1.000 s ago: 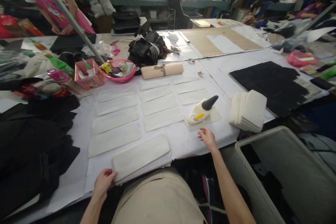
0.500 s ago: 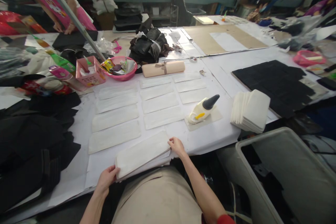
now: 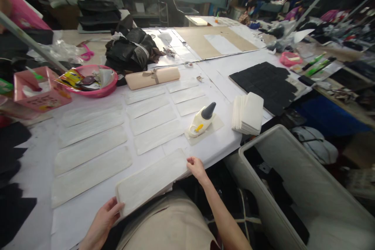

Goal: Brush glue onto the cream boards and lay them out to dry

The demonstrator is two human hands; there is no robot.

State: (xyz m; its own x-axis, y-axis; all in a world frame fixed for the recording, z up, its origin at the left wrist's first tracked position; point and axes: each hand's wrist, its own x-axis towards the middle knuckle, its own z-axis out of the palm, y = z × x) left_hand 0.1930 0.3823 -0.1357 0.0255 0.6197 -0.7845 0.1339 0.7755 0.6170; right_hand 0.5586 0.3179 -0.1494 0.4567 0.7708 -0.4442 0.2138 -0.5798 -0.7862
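At the near table edge lies a long white rectangular panel, with more sheets showing under its front edge. My left hand pinches its left end between thumb and fingers. My right hand is closed on the opposite end, fingertips at the corner. Beyond it, several similar off-white strips are laid out in rows on the white-covered table. A cream bottle with a dark pointed top and a yellow tab leans on a small translucent sheet, right of the strips.
A stack of white pads stands at the table's right edge, above a large grey bin holding dark pieces. Black sheets lie behind. A pink basin, a pink box and a tied beige roll line the far side.
The view has swung to the right, showing more of the bin and the right side. Both hands still hold the panel's ends, and the sheets beneath it show less.
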